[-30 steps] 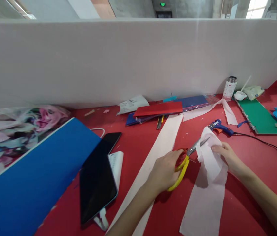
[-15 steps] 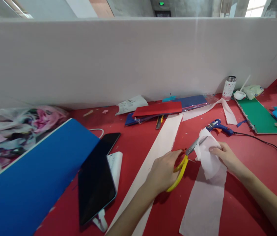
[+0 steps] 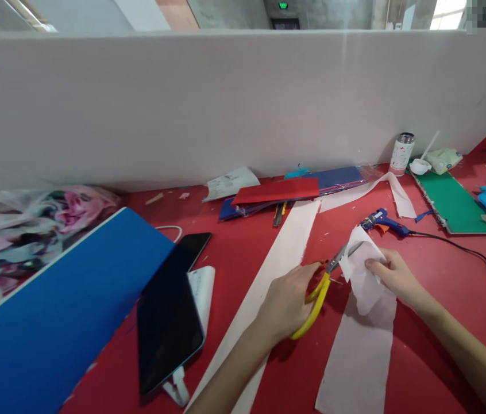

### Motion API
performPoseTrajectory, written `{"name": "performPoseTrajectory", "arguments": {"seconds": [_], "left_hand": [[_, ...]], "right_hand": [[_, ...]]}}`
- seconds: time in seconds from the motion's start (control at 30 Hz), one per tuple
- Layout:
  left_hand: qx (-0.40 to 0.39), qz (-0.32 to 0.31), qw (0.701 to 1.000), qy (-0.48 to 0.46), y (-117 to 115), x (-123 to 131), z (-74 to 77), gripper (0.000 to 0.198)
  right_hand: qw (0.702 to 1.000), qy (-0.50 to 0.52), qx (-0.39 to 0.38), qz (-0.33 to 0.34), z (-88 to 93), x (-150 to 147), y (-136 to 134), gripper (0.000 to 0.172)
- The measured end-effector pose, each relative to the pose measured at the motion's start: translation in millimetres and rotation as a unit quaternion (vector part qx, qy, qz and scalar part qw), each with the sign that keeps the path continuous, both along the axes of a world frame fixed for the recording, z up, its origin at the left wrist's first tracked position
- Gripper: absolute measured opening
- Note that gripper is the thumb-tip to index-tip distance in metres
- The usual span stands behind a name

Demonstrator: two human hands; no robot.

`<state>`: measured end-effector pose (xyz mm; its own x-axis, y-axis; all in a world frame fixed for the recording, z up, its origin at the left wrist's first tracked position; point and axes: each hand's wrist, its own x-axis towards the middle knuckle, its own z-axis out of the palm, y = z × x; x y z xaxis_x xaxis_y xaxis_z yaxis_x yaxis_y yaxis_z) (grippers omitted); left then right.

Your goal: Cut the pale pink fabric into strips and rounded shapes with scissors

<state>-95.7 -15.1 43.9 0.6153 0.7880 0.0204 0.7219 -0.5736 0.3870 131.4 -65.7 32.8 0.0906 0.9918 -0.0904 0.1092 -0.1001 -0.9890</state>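
Pale pink piece (image 3: pixel 363 282) — thin, paper or cloth, can't tell which — sits around 4 o'clock from centre view, lifted off the red tabletop (image 3: pixel 454 282) above a long pale strip (image 3: pixel 357 356) running toward 6 o'clock. Whether the two join, can't tell. Left hand (image 3: pixel 284 299) is wrapped round the yellow handles of the scissors (image 3: pixel 317 310); blades parted, aimed at 2 o'clock, the piece's left edge between them. Right hand (image 3: pixel 393 276) pinches the piece firmly, thumb on top, no gap seen — probably to steady limp material and offer its edge to the blades. Thumb is at 5 o'clock from the upper blade tip, near it but apart.

Edges: glue gun (image 3: pixel 383 223) just beyond the piece at 1 o'clock, tightest side; its cord (image 3: pixel 471 250) trails to 4 o'clock. White strip (image 3: pixel 288 236) passes beneath the left forearm (image 3: pixel 236 359). Tablet (image 3: pixel 169 333) well apart, 8 to 9 o'clock from left hand. Most room looks to be at 3 o'clock, between cord and right forearm (image 3: pixel 458 333).
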Motion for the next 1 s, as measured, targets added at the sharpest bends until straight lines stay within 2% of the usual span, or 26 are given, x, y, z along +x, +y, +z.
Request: {"name": "performPoseTrajectory", "arguments": {"seconds": [0.23,0.43,1.0], "left_hand": [[-0.013,0.003,1.000,0.004,-0.3,1.4,4.6,0.042],[0.000,0.003,1.000,0.009,-0.4,0.4,1.2,0.043],[0.031,-0.015,0.999,-0.011,2.4,-0.3,-1.8,0.034]], "right_hand": [[0.998,-0.053,0.017,-0.004,-0.9,0.2,-0.6,0.017],[0.996,-0.079,0.025,-0.013,-0.2,0.0,-0.2,0.017],[0.998,-0.055,0.009,-0.007,1.7,1.1,-0.3,0.016]]}}
